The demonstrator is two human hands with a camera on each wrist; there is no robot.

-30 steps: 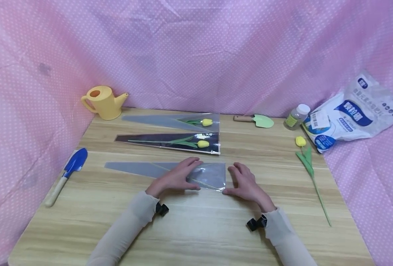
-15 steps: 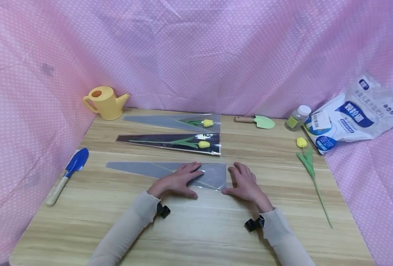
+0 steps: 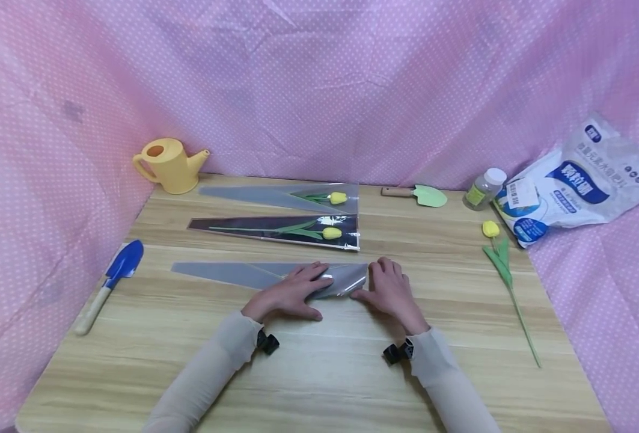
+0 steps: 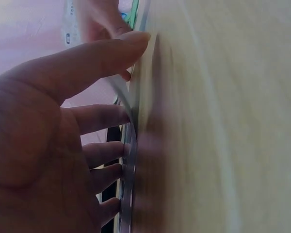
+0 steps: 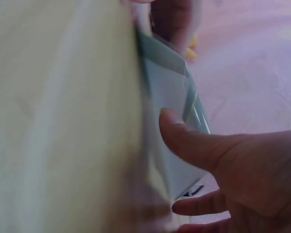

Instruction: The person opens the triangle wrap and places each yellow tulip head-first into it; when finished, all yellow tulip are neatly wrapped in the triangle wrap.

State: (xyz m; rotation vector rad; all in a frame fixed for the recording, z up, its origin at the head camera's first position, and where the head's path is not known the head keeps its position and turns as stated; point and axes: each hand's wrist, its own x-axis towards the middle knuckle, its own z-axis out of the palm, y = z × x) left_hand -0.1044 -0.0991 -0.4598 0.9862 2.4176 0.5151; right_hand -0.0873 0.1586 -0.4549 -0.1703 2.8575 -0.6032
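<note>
Two hands work one clear sleeve (image 3: 216,274) lying on the table (image 3: 324,373), narrow tip toward 9 o'clock, wide end toward 3. L hand (image 3: 292,294), fingers spread, presses on it; R hand (image 3: 392,291) is at the wide end, thumb against raised film, can't tell if pinching. Prob. step: parting the mouth. Next move likely calls for a held gap, w/ loose tulip (image 3: 505,276) approx. 3 o'clock.

Soft, even light fills the head view, with glare streaking the grey, translucent, tapering plastic sleeve (image 3: 243,273) and a pale sheen on the near light-wood surface (image 3: 319,367). Both wrist views look hazy, blurred and softly shadowed.
</note>
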